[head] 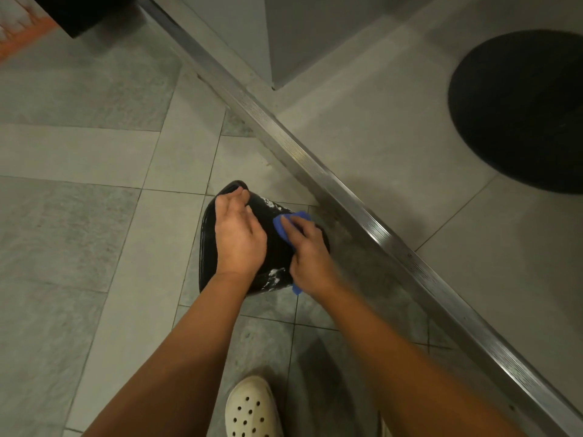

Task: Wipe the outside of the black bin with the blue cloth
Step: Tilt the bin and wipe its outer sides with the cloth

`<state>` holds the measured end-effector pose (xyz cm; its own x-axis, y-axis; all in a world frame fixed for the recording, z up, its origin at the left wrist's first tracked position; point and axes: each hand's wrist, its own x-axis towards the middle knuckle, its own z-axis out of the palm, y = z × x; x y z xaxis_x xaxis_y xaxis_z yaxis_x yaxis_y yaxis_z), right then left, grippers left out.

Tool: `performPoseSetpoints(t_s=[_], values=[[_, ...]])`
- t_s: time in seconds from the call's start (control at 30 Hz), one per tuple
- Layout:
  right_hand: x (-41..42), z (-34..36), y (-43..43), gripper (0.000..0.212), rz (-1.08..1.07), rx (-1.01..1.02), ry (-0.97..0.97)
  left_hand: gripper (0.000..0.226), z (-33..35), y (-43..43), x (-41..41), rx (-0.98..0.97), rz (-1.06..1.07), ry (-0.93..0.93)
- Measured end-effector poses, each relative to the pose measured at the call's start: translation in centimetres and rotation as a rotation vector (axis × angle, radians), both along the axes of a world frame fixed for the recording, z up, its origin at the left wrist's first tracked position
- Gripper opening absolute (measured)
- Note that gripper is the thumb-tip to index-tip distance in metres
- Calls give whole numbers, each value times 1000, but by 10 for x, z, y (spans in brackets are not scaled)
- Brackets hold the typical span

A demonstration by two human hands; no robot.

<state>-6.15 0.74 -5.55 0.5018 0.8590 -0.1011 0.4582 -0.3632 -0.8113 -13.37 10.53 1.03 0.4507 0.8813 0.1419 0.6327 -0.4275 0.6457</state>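
The black bin (209, 247) stands on the tiled floor (94, 216) at the centre of the frame, just left of the metal threshold strip (347, 197); its surface is glossy, with white foamy smears near the upper right and lower right edges. The left hand (239, 234) lies on top of the bin, fingers curled over its far edge. The right hand (310, 257) grips the bunched blue cloth (280, 227) and presses it against the bin's right side.

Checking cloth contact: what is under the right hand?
The blue cloth, against the black bin; its ends show beyond the right hand. Its middle is covered.
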Motion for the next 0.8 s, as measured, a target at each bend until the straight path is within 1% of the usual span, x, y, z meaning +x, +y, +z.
performPoseSetpoints(t_s=[0.17, 0.2, 0.3, 0.33, 0.4, 0.5, 0.53, 0.6, 0.7, 0.73, 0.8], values=[[9, -7, -13, 68, -148, -142, 85, 33, 4, -4, 3, -17, -75, -6], [5, -2, -15, 68, -131, -126, 85, 32, 4, -5, 6, -14, -78, -11], [-7, 11, -13, 65, -40, 28, 28, 30, 7, -5, 14, -4, -57, -6], [-7, 9, -9, 63, -25, 43, 11, 30, 7, -4, 14, 0, -47, 3], [2, 1, -1, 63, -59, 11, 33, 29, 9, -3, 14, 5, -35, 8], [16, -9, -6, 69, -134, -122, 84, 31, 10, -7, 14, 1, -71, 7], [15, -8, -10, 69, -145, -136, 82, 32, 9, -9, 15, -8, -87, 2], [7, 0, -17, 68, -129, -94, 71, 33, 8, -13, 18, -18, -87, -9], [-1, 14, -10, 60, -46, 62, 48, 34, 8, -10, 19, -19, -37, -4], [0, 13, -5, 60, -33, 72, 53, 34, 8, -9, 18, -12, -20, 14], [10, 6, 2, 65, -61, 22, 87, 34, 10, -7, 16, 14, -1, 39]])
